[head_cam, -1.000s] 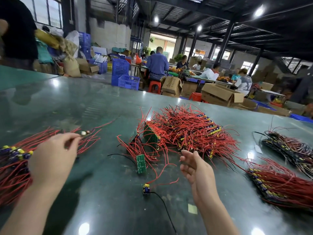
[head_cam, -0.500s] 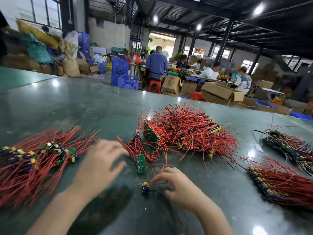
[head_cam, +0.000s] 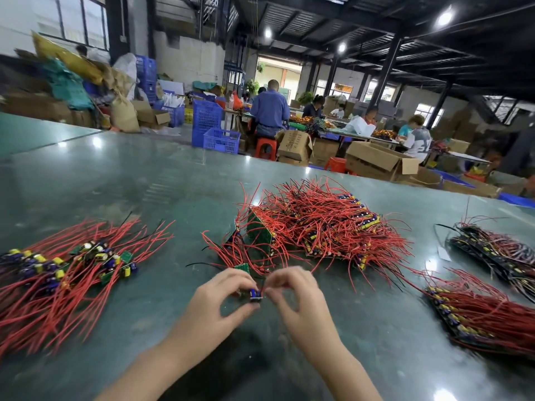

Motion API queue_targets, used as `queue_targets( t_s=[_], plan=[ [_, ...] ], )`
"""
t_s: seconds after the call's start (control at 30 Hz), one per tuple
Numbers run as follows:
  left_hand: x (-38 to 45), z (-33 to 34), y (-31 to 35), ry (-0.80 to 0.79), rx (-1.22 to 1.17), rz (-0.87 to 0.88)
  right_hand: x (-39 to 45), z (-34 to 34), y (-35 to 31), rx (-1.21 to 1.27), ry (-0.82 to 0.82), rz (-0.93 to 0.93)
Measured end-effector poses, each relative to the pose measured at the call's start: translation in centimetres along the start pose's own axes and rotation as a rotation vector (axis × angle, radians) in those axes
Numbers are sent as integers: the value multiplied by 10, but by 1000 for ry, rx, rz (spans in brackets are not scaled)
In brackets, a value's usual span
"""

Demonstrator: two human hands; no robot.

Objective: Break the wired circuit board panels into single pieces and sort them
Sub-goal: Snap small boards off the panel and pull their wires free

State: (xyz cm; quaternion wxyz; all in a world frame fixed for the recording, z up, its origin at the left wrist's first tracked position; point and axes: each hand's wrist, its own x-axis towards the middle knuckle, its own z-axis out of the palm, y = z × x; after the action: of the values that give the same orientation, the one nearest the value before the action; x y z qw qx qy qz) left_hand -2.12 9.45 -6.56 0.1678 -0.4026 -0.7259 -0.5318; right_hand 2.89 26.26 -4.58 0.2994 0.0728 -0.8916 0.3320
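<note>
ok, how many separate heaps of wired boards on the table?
4: left heap, middle heap, far-right heap, near-right heap. The two right ones nearly touch; more may lie off-frame.

Looked like a factory assembly floor, pretty big and warehouse-ish. Dark steel roof beams [head_cam: 376, 30] with round ceiling lamps [head_cam: 445, 17] ran overhead. Stacked blue plastic crates [head_cam: 212, 127] and open brown cardboard boxes [head_cam: 376, 162] sat around the floor. Seated workers [head_cam: 270, 112] on red plastic stools [head_cam: 265, 147] crowded a far bench, and heaps of red-wired green circuit boards [head_cam: 327, 224] covered the long green glossy worktable [head_cam: 144, 175].
</note>
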Motion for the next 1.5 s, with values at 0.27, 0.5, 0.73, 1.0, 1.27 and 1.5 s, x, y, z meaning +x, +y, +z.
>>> queue_targets(
  t_s=[0.27,0.5,0.73,1.0,1.27,1.5],
  plan=[
    [-1,6,11,295,61,132,-8,-3,-20,62,259,-183],
    [-1,2,5,238,393,413,-7,3,-34,319,129,37],
    [3,-5,4,283,646,467,-6,7,-30,726,-1,299],
    [7,-14,8,229,696,416,-4,-1,-32,824,-11,162],
    [9,-22,11,196,756,336,-4,-4,-29,674,32,69],
    [14,-22,15,143,697,228,-1,-13,-24,765,110,94]
  ],
)
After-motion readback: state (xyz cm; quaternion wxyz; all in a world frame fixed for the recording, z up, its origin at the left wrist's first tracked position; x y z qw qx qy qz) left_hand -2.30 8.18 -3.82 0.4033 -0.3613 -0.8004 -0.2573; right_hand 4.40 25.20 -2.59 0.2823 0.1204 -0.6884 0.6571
